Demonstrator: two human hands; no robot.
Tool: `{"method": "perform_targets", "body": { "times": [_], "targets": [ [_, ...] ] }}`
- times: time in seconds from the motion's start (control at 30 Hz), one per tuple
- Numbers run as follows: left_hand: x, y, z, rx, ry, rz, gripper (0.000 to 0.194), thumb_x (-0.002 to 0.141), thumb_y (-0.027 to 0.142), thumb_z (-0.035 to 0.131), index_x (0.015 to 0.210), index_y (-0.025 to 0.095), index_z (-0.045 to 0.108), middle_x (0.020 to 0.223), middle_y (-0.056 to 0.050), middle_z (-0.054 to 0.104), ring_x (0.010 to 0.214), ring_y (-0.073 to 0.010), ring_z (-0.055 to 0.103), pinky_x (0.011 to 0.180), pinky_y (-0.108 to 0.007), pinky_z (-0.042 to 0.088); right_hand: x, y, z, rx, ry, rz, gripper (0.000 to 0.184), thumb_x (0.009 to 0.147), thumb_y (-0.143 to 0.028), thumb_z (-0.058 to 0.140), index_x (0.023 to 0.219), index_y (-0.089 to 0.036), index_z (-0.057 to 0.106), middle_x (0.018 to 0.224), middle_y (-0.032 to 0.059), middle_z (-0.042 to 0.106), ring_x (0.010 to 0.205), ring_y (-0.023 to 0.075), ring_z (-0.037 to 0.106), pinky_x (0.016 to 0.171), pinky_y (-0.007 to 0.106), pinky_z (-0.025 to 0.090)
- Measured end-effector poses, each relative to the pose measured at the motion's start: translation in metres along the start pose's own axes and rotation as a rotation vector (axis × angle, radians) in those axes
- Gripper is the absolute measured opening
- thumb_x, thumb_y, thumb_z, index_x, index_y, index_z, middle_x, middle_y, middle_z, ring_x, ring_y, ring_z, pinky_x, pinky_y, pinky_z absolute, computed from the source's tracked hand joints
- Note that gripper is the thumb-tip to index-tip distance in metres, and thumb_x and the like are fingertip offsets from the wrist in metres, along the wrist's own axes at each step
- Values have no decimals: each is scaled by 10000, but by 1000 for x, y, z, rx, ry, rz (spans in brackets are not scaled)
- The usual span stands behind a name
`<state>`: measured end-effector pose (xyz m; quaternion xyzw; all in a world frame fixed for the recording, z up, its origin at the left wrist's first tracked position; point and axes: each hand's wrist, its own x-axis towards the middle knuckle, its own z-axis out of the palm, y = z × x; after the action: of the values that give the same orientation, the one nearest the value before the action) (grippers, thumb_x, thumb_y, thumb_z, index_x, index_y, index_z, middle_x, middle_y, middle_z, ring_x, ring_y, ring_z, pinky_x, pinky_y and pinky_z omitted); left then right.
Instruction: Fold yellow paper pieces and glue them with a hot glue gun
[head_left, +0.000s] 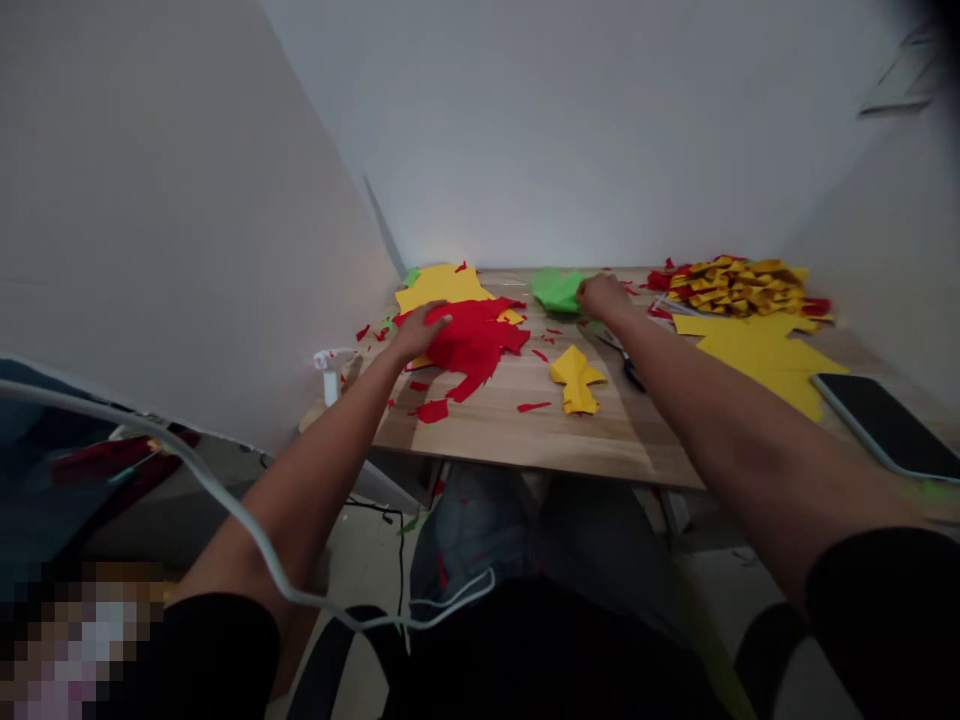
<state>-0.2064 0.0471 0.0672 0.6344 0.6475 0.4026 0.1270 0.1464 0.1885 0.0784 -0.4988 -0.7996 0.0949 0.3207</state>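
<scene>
My left hand (420, 332) rests on the left edge of a red cut paper sheet (480, 345), its fingers stretched out. Farther right, my right hand (602, 297) is closed at the right edge of a green piece of paper (556, 291). A folded yellow paper cut-out (576, 380) lies on the table between my arms. Dark-handled scissors (634, 376) lie partly hidden beneath my right forearm. Yellow paper (439, 283) lies behind and partly under the red sheet.
A pile of folded yellow and red paper pieces (739, 287) is at the back right, with yellow sheets (772, 350) before it. A phone (892, 422) lies at the right. Red scraps (432, 411) litter the wooden table (517, 440). A white cable (255, 535) crosses my left forearm.
</scene>
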Motion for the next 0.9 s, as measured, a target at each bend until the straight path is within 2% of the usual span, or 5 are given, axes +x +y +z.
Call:
{"method": "perform_targets", "body": {
  "times": [0.13, 0.23, 0.43, 0.73, 0.9],
  "targets": [
    [17, 13, -5, -53, 111, 49, 616, 858, 279, 669, 1448, 192, 513, 1513, -115, 532, 1370, -299, 513, 1162, -486, 409, 42, -44, -27, -9, 234, 16, 461, 1075, -203, 161, 1241, -75, 572, 1316, 205, 573, 1262, 258, 513, 1074, 525, 374],
    [23, 30, 0, -69, 131, 140, 815, 811, 269, 746, 1537, 194, 383, 1623, -104, 381, 1480, -313, 371, 1242, -520, 285, 61, -83, -31, 28, 145, -105, 192, 1003, -232, 483, 1027, -132, 645, 1029, 92, 680, 1012, 224, 614, 943, 399, 460],
    [16, 57, 19, 34, 118, 317, 1367, 597, 456, 922, 1626, 200, 59, 1713, -165, 31, 1589, -339, -31, 1291, -506, 43, 75, -129, -32, 403, -44, -253, 60, 914, -132, 595, 903, -111, 650, 768, -3, 589, 788, 147, 547, 837, 313, 455],
    [12, 82, 50, -263, 256, 251, 1205, 724, 575, 826, 1593, 307, 36, 1657, -179, 177, 1487, -343, 345, 1186, -485, 359, 52, -168, -61, 864, -319, -69, 202, 968, -109, 554, 776, -137, 609, 652, -15, 528, 581, 100, 470, 658, 257, 481],
    [8, 101, 62, -134, 437, 376, 1230, 645, 346, 905, 1586, 244, 120, 1662, -168, 183, 1559, -344, 146, 1274, -476, 192, 50, -185, -70, 1136, -360, 51, 273, 1006, -122, 459, 753, -162, 554, 682, -12, 553, 616, 108, 566, 698, 263, 530]
  ]
}}
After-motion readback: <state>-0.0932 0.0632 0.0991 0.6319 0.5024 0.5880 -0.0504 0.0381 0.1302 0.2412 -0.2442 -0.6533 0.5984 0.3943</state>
